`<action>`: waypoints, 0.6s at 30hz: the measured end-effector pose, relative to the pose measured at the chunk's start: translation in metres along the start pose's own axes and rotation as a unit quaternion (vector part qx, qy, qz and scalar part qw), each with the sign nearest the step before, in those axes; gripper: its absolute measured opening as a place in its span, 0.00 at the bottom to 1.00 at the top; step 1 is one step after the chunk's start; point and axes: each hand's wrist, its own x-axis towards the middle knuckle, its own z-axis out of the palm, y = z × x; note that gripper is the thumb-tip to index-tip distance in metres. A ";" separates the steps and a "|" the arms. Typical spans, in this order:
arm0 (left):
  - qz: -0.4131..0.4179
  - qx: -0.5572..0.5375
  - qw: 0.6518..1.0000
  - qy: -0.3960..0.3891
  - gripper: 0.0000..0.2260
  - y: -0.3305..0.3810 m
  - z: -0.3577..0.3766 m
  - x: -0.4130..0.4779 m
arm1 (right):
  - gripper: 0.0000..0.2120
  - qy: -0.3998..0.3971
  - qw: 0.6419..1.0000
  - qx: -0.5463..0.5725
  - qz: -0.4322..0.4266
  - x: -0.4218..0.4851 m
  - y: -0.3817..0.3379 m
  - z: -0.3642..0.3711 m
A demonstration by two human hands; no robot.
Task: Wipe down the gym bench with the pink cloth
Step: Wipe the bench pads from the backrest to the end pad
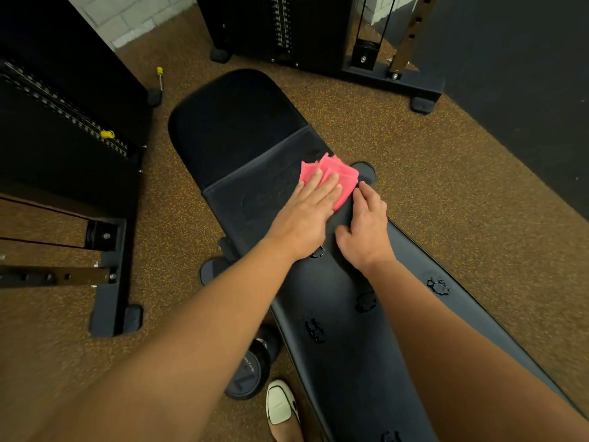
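Left hand [306, 215] flat on cloth [334, 177], right hand [366, 231] beside it.
Both at the bench's [338, 352] right edge; right fingers bent, holding nothing.

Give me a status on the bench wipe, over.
Left hand flat on pink cloth, pressing it to bench. Right hand rests on bench beside cloth. Dumbbell on floor, off the pad.
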 end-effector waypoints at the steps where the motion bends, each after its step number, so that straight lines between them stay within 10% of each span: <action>1: 0.017 0.002 1.000 0.003 0.24 -0.008 -0.002 -0.009 | 0.37 -0.004 1.000 -0.004 -0.001 0.000 0.000 -0.001; 8: -0.169 -0.013 0.983 0.067 0.22 -0.039 -0.018 -0.041 | 0.34 -0.025 1.000 -0.013 0.003 0.001 -0.002 -0.005; 14: -0.048 0.017 0.999 0.003 0.23 -0.049 -0.023 -0.072 | 0.36 -0.026 1.000 -0.016 0.006 0.000 -0.001 -0.004; 18: -0.124 0.018 0.992 0.032 0.23 -0.045 -0.022 -0.075 | 0.36 -0.026 1.000 -0.011 0.005 -0.001 -0.003 -0.005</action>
